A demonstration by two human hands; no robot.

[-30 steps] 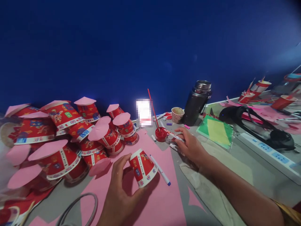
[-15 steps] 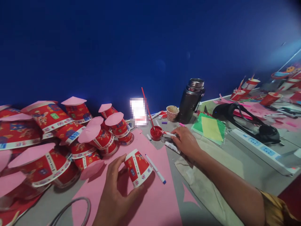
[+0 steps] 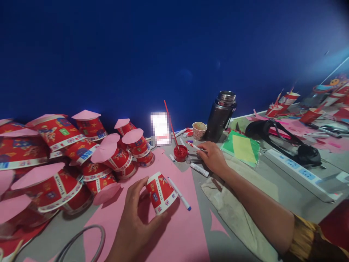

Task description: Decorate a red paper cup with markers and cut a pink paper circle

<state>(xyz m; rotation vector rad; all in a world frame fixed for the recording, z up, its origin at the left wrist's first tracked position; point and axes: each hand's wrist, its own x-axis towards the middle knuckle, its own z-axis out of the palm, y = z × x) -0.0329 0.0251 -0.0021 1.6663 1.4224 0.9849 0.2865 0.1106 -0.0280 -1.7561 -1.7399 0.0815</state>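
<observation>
Left hand pinches a red-and-white printed paper cup between thumb and fingers over pink paper; its long axis leans, narrow end toward eleven o'clock, lettering too small to read. At three o'clock, past a blue-ended white marker, the paper's edge meets grey counter. Right hand, at two o'clock, pinches a slim white red-tipped stick.

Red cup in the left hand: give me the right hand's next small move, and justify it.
Probably lay the red-tipped pen down on the grey table, clear of the open red pot. The right hand holds it low, its tip near the pot rather than at the red cup, which the left hand is holding tilted, narrow end up.
</observation>
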